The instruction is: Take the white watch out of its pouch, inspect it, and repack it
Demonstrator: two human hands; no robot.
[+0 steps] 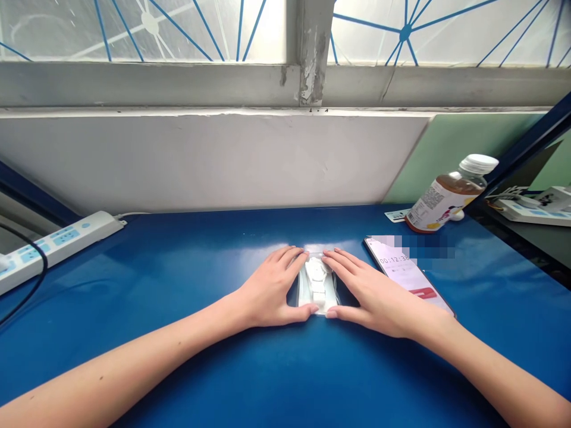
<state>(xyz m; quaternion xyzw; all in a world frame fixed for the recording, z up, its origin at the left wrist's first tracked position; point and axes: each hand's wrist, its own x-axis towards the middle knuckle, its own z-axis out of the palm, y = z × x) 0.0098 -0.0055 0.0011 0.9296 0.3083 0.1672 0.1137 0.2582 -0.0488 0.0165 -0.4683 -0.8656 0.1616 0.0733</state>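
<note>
- A small clear packet [317, 284] with a white part inside lies flat on the blue table [178, 267], near the middle and a little toward the person's side.
- The left hand [272, 291] lies palm down against the packet's left edge, fingers stretched forward and thumb tucked under its near end; it presses on the packet rather than gripping it.
- The right hand [372, 291] mirrors this on the right edge, fingers flat and extended, thumb meeting the near corner. Neither hand is clenched, and neither lifts the packet.
- As far as this view shows, the packet is only being held down or smoothed: it looks closed and the part sits inside, so any opening or taking out appears not yet done.
- Just right of the right hand a phone [408, 274] lies face up with a timer showing; part of its screen is blurred out.
- Farther back on the right a capped bottle [448, 196] of brown drink leans against the wall, a small label beside its base.
- A white power strip [53, 244] sits at the left edge with a dark cable crossing it.
- Hard to tell: what the white part is, whether the packet is sealed, and how the palms touch it. The gear at the far right is cut off.
</note>
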